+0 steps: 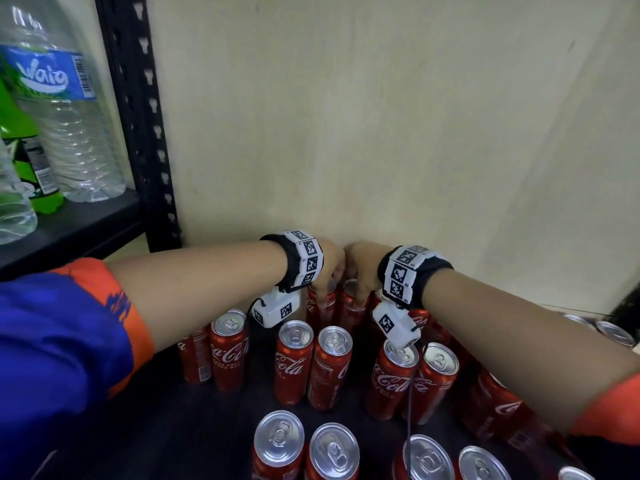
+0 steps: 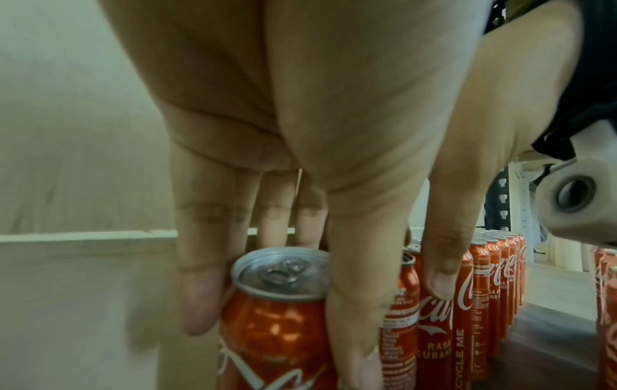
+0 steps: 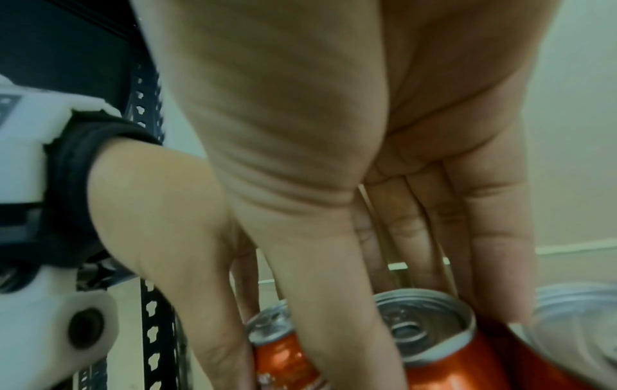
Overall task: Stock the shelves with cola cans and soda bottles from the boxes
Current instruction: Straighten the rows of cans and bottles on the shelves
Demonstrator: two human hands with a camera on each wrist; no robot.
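Several red cola cans stand on a dark shelf board (image 1: 194,441). At the back by the wall, my left hand (image 1: 325,289) grips the top of one cola can (image 1: 320,306) from above. My right hand (image 1: 358,289) grips the neighbouring can (image 1: 350,303), and the knuckles of the two hands almost touch. The left wrist view has the left hand (image 2: 277,329) with thumb and fingers on either side of its can (image 2: 277,311). The right wrist view has the right hand (image 3: 434,343) straddling its own can (image 3: 430,327) in the same way. Both cans stand upright.
More cans (image 1: 294,362) stand in rows nearer to me, under both forearms. A black slotted shelf post (image 1: 138,116) rises at the left. Beyond it, on a higher shelf, are a clear water bottle (image 1: 59,109) and a green bottle (image 1: 20,150). A beige wall (image 1: 381,116) closes the back.
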